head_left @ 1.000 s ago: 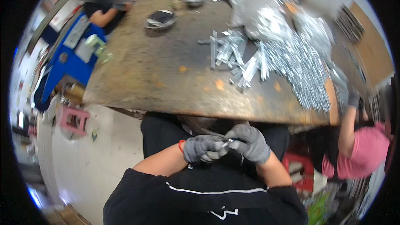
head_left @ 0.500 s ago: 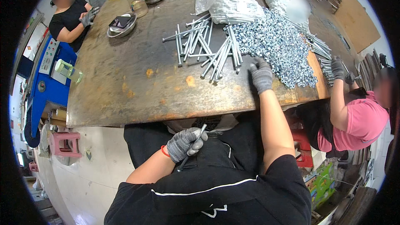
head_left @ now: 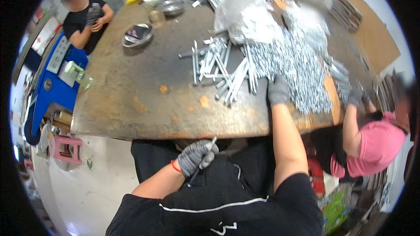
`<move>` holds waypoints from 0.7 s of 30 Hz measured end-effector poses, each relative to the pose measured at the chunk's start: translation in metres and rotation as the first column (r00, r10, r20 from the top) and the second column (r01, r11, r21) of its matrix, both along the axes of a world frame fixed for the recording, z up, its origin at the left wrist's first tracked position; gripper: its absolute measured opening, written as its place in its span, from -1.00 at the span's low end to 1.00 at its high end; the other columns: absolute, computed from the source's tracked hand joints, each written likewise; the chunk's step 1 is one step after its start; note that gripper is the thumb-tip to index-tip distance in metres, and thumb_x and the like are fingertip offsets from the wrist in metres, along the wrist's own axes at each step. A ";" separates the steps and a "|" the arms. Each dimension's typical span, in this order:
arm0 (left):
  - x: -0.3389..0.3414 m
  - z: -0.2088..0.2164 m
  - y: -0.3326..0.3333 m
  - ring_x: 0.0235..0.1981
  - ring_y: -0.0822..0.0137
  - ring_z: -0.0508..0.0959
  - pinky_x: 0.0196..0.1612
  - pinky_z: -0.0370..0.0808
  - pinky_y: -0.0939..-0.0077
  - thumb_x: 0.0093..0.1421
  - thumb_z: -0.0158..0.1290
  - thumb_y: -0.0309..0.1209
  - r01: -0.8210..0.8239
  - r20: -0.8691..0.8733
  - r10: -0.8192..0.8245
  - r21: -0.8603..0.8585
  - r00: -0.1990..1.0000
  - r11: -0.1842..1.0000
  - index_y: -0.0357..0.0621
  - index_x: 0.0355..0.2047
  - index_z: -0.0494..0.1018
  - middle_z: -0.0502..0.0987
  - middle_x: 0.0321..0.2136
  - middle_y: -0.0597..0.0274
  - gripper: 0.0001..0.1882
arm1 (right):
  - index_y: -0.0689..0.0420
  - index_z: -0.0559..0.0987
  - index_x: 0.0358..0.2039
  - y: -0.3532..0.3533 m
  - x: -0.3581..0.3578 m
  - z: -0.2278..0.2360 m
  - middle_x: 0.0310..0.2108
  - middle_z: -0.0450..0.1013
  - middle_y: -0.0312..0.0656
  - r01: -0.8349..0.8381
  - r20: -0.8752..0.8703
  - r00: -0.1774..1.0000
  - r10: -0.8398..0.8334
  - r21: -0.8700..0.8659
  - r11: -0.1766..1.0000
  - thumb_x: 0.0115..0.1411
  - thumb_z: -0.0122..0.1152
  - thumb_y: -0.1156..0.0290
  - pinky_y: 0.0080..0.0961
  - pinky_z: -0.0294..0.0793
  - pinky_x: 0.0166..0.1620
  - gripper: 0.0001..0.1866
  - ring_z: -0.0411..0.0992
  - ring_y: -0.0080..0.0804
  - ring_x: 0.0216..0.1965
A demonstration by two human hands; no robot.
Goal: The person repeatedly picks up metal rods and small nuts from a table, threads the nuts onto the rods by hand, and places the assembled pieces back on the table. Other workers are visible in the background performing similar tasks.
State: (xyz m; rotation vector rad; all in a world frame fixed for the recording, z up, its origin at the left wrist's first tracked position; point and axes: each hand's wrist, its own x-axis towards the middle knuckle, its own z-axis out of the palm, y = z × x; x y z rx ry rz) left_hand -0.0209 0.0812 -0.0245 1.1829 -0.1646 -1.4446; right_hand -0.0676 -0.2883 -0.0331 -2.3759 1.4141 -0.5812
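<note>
In a grey glove, my left hand (head_left: pixel 197 158) is closed around a long metal bolt (head_left: pixel 192 178) in front of my body, below the table edge. The bolt slants, its upper end poking out above my fingers and its head low near my apron. My right hand (head_left: pixel 278 91), gloved too, is stretched over the table at the left edge of a big heap of small metal nuts (head_left: pixel 302 78). Its fingertips are at the nuts, smeared by motion, and whatever they may hold does not show. Loose long bolts (head_left: pixel 214 63) lie in a messy pile left of that hand.
Clear plastic bags (head_left: pixel 249 17) stand behind the nuts. Metal bowls (head_left: pixel 138 36) sit at the far left of the worn table (head_left: pixel 118 100). One co-worker (head_left: pixel 85 22) is at the left, another in pink (head_left: pixel 372 144) works close on my right. A pink stool (head_left: pixel 65 150) stands on the floor.
The whole view has shifted, so the table appears lower. My right hand has moved slightly farther in toward the nuts. My left hand keeps the bolt. The left co-worker's hands have come up together.
</note>
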 end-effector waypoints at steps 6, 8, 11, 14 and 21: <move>0.006 0.017 0.004 -0.67 0.60 0.32 -0.63 0.25 0.76 0.29 -0.14 -0.16 0.088 0.169 -0.063 -0.148 0.984 0.985 -0.17 -0.23 0.43 0.38 -0.63 0.39 -0.67 | 0.19 0.38 -0.12 -0.015 -0.020 -0.014 -0.20 0.46 0.10 0.136 0.193 0.972 -0.135 0.009 0.991 0.17 0.05 0.14 -0.12 0.35 -0.13 -0.60 0.43 0.08 -0.20; 0.012 0.024 0.013 -0.66 0.60 0.31 -0.60 0.24 0.77 0.30 -0.14 -0.16 0.038 0.255 0.007 -0.174 0.967 0.984 -0.18 -0.22 0.43 0.37 -0.63 0.41 -0.67 | 0.20 0.38 -0.15 0.012 -0.024 -0.005 -0.30 0.45 0.01 0.007 0.417 0.909 0.006 -0.030 1.000 0.16 0.09 0.28 -0.27 0.37 -0.17 -0.68 0.41 -0.09 -0.30; 0.016 0.028 0.020 -0.65 0.61 0.29 -0.55 0.26 0.75 0.31 -0.15 -0.19 0.033 0.458 0.048 -0.166 0.888 0.986 -0.21 -0.20 0.43 0.36 -0.62 0.42 -0.67 | 0.22 0.43 -0.19 0.053 -0.037 -0.011 -0.41 0.42 -0.13 -0.189 0.540 0.788 0.295 -0.245 0.951 0.15 0.10 0.40 -0.36 0.38 -0.28 -0.77 0.37 -0.27 -0.43; 0.016 0.024 0.027 -0.62 0.59 0.33 -0.51 0.31 0.70 0.29 -0.12 -0.24 0.013 0.570 0.060 -0.123 0.820 0.992 -0.20 -0.19 0.44 0.39 -0.60 0.39 -0.71 | 0.17 0.46 -0.23 0.148 -0.047 0.018 -0.47 0.39 -0.27 -0.541 0.699 0.692 0.184 0.333 0.772 0.18 0.10 0.45 -0.60 0.36 -0.42 -0.85 0.34 -0.55 -0.51; -0.005 0.007 0.018 -0.38 0.44 0.47 -0.20 0.43 0.56 0.27 -0.09 -0.26 0.210 0.884 -0.082 -0.018 0.460 0.978 -0.20 -0.14 0.45 0.48 -0.50 0.20 -0.70 | 0.18 0.44 -0.26 0.237 -0.083 0.040 -0.48 0.45 -0.28 -0.759 0.761 0.633 0.142 0.575 0.305 0.11 0.20 0.49 -0.75 0.37 -0.51 -0.81 0.37 -0.63 -0.57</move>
